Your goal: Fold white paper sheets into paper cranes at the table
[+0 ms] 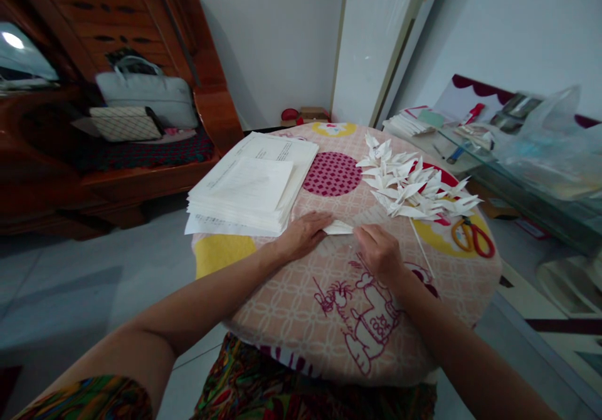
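Note:
A narrow folded white paper [339, 227] lies low over the tablecloth between my two hands, tapering to a point on the right. My left hand [306, 234] is closed on its left end, fingertips pressed together on the paper. At the pointed right end, my right hand [380, 254] is curled with thumb and fingers pinching the tip. Just left of my left hand sits a thick stack of printed paper [226, 204], with a smaller blank sheet [256, 182] on top. Beyond my right hand lies a pile of folded white paper pieces [404, 182] with pointed ends.
Scissors [473, 238] with orange and red handles and a thin white stick [424, 249] lie on the round table's patterned cloth [277, 294]. A glass shelf [527, 188] with a plastic bag [550, 150] stands right. Left is a wooden bench [155, 185] holding bags.

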### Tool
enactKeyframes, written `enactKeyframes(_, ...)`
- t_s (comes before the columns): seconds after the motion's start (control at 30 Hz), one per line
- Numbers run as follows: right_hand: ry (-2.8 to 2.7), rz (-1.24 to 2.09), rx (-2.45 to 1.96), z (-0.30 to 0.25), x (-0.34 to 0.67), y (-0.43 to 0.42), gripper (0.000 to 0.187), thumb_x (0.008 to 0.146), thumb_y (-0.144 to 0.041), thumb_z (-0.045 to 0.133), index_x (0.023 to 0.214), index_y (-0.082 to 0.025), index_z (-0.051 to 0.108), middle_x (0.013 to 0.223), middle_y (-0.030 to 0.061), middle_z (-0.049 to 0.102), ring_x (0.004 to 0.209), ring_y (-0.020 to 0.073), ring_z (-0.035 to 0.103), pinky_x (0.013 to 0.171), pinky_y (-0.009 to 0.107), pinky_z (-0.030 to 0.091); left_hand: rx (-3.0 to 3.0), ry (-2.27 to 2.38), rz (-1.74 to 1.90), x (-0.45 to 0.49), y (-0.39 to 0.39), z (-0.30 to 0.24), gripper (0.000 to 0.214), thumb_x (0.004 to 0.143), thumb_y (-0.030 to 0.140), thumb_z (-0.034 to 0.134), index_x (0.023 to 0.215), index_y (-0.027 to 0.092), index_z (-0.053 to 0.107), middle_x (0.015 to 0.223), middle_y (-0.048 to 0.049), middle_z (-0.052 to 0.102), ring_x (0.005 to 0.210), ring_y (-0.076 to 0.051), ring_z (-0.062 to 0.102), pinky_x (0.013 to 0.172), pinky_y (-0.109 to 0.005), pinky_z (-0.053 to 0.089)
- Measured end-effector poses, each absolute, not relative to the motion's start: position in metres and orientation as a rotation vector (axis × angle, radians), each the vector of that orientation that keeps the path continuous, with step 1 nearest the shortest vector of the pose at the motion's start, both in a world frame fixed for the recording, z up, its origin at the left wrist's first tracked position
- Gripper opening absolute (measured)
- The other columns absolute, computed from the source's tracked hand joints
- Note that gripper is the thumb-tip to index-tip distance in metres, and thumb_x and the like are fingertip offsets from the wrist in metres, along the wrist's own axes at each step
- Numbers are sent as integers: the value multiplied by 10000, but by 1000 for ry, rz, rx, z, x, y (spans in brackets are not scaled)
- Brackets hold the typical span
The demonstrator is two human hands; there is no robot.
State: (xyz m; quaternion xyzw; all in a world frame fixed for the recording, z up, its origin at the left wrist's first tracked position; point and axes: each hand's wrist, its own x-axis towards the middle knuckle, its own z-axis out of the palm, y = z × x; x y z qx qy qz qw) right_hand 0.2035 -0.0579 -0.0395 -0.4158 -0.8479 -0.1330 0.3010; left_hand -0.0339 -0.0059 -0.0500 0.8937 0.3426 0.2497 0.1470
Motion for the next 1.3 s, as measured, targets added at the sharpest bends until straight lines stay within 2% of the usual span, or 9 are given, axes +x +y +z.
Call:
enactKeyframes(0.13,-1982,68,-1252,-22,204,-58,267,953,-221,460,895,-179,717,829,94,719,808,211,668,747,319,532,2271,1065,776,-41,2,-37,292,944,281,500,1094,175,727,1011,-66,765,905,-183,699,851,-299,541)
enactKeyframes(0.27,-1515,669,-1362,-17,206,-54,217,822,-353,621,866,-169,728,649,33,697,545,178,644,538,293,541,1957,1150,796,-47,3,-24,320,902,392,558,827,130,725,663,-21,686,576,-112,580,547,-202,442)
enactKeyframes(0.4,-1173,1084,-1449,-27,207,-48,286,683,-392,695,815,-139,712,515,-2,630,392,152,560,387,262,475,1649,1197,781,-44,5,-22,284,853,379,600,876,116,706,572,3,619,441,-83,477,446,-194,368)
enactKeyframes(0.5,-1239,1031,-1550,-33,208,-47,249,692,-366,660,787,-142,711,518,0,626,375,138,522,361,239,400,1711,1258,720,-41,9,-24,229,845,303,582,912,128,713,582,2,638,440,-93,502,465,-206,388)
enactKeyframes(0.63,-1613,536,-1615,-35,208,-47,142,724,-267,624,678,-165,711,550,22,647,507,150,569,508,252,415,2142,1413,683,-39,12,-29,153,820,205,596,870,146,729,663,-31,683,634,-160,637,636,-258,493)
enactKeyframes(0.83,-1804,301,-1682,-41,207,-48,159,780,-228,594,730,-177,736,632,46,699,580,177,608,574,272,411,2622,1187,910,-35,5,-40,389,806,59,567,1173,125,674,1250,-151,655,1178,-262,598,993,-402,511)
enactKeyframes(1.0,-1872,265,-1681,-42,208,-49,175,821,-223,575,757,-181,732,639,45,685,578,176,590,579,272,408,2642,837,803,-30,-5,-47,325,937,101,460,1161,152,690,1199,-123,696,1114,-193,658,965,-341,550)
enactKeyframes(1.17,-1951,-32,-1564,-33,210,-57,207,860,-149,512,837,-171,717,771,92,673,734,213,594,677,300,448,2652,777,744,-31,-7,-48,300,963,177,476,1156,160,706,1211,-127,706,1121,-210,665,983,-375,550)
enactKeyframes(1.3,-2047,30,-1399,-30,205,-64,294,862,-67,444,932,-158,715,856,102,677,851,233,604,779,329,482,2631,797,744,-30,-8,-43,277,972,236,506,1147,171,710,1183,-102,721,1101,-205,668,982,-365,545)
